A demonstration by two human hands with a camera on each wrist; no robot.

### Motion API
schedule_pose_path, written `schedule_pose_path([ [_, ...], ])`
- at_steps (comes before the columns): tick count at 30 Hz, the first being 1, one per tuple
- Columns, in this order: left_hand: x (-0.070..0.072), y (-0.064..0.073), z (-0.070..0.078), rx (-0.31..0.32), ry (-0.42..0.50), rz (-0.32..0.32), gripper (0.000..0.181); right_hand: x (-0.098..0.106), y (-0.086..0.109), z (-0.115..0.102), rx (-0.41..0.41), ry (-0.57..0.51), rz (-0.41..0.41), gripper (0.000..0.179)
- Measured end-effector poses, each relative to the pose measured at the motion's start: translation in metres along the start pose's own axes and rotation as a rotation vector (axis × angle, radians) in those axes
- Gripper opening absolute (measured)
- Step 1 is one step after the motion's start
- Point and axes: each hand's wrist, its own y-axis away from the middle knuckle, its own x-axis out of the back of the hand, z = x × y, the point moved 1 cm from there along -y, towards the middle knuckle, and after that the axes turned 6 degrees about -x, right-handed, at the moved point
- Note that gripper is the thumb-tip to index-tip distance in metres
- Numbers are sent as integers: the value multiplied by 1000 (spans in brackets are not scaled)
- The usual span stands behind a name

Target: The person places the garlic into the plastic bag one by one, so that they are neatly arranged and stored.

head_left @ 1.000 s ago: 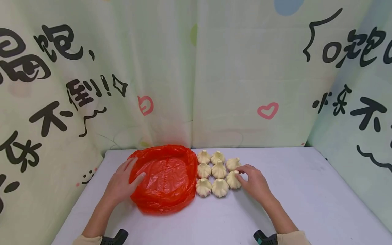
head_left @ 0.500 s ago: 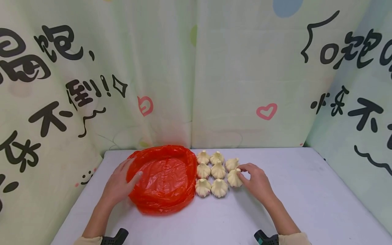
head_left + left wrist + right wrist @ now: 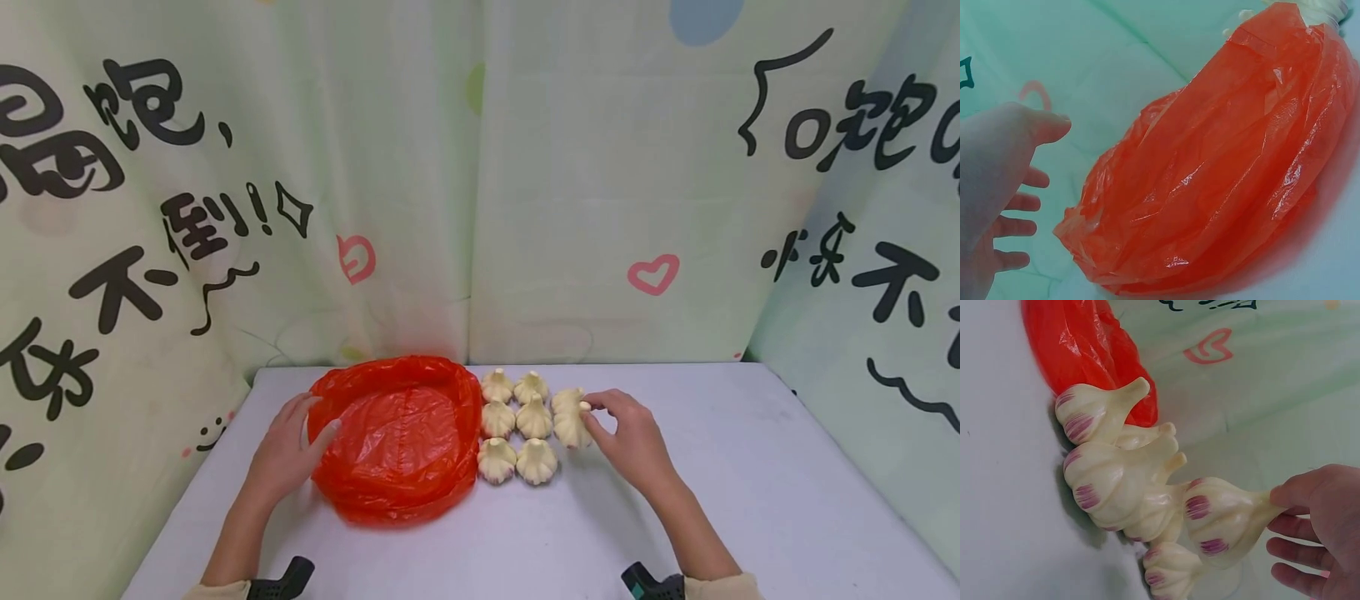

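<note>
With thumb and fingers my right hand [image 3: 633, 440] pinches the neck of a garlic bulb [image 3: 1219, 519]. That bulb is off the table, its purple-streaked base facing the camera in the right wrist view. In the head view it partly covers another bulb [image 3: 566, 400] behind it. Several more garlic bulbs [image 3: 536, 417] stand in rows to its left, necks up. My left hand [image 3: 285, 450] is at the left rim of a red plastic bag [image 3: 397, 500], which lies with its mouth spread wide. The left wrist view shows its fingers loosely extended and apart from the bag.
A white tabletop [image 3: 750, 467] carries everything. Printed curtains [image 3: 600, 208] stand along its back and both sides. The bag sits close against the left row of bulbs.
My right hand has lifted the garlic bulb from the front of the right column and carried it slightly back. My left hand has shifted a little left, away from the bag's rim.
</note>
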Motion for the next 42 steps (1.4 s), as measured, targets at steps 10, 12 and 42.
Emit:
schedule_pose_path([
  [10,-4,-2,-8,59,47,-19,75,5,-4,-11,61,-37,66,19],
  [12,-4,-1,-9,72,58,-24,74,5,-5,-13,54,-53,69,19],
  [42,-15,0,-21,95,162,-54,58,-18,-21,-62,86,-240,52,18],
])
